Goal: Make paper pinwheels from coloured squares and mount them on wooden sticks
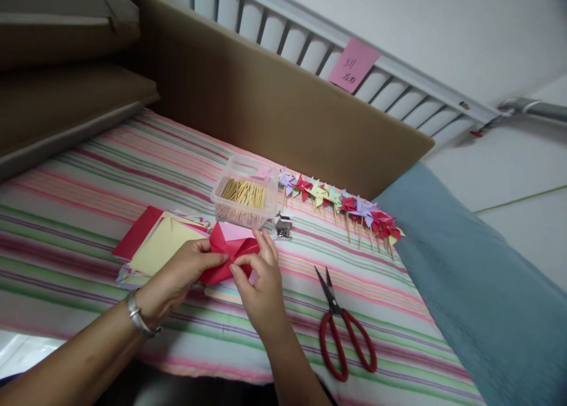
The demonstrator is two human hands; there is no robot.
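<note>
A red paper pinwheel (218, 240), its points folded in toward the middle, is held between my two hands. My left hand (188, 267), with a silver bangle at the wrist, grips its left side, thumb on top near the centre. With thumb and index finger my right hand (262, 282) pinches at the middle of the paper, its other fingers raised. Anything small between those fingertips is too small to make out. Pink paper shows behind the red sheet. Left of my hands lies a stack of paper squares (163, 246), yellow and red on top.
Behind my hands stand a clear plastic box (245, 216) of thin wooden sticks and a small box of metal pins (283, 227). Finished pinwheels (348, 205) line the cardboard panel (283, 110). Red-handled scissors (339, 320) lie slightly open on the striped cloth (248, 350).
</note>
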